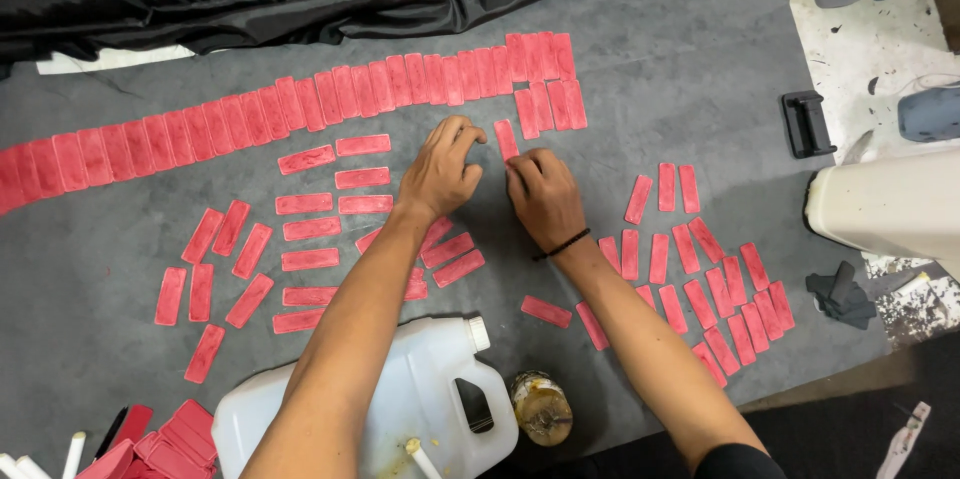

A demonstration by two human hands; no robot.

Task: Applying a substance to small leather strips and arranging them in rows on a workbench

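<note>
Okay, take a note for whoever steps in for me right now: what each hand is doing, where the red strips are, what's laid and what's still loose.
Left hand: fingers curled on the grey mat, empty as far as shows.
Right hand: fingertips on one red strip, just below the laid row.
Done: a long row of red strips laid side by side across the mat, with a short second tier begun under its right end.
Left: loose strips spread left and right of the arms, plus a pile at bottom left.
Near edge: white jug, small jar.
</note>
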